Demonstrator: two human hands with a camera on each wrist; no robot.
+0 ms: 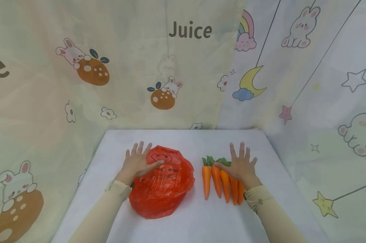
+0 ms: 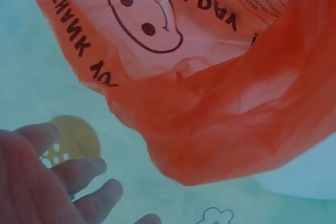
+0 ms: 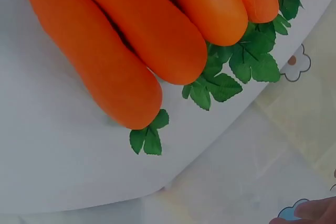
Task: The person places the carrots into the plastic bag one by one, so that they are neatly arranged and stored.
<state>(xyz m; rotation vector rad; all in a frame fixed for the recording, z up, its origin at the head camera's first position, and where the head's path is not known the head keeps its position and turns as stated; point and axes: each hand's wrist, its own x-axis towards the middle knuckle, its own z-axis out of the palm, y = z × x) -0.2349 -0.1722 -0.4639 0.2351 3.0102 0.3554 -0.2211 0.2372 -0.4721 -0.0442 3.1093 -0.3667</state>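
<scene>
A red plastic bag [image 1: 164, 189] with a printed smiley face and lettering stands puffed out on the white table. Over its left side, my left hand [image 1: 138, 163] is spread with straight fingers, its thumb crossing in front of the bag. In the left wrist view the bag [image 2: 210, 124] fills the upper right, and the fingers [image 2: 79, 174] are apart from it. Several orange carrots [image 1: 206, 182] with green leaves lie side by side right of the bag. My right hand [image 1: 242, 167] is spread above the rightmost ones, hiding their upper parts. The right wrist view shows the carrots [image 3: 100, 56] close up.
The white table [image 1: 219, 222] has its back edge against a hanging cloth [image 1: 134, 94] printed with rabbits and flowers. More printed cloth [image 1: 307, 135] with stars and a moon hangs along the right side.
</scene>
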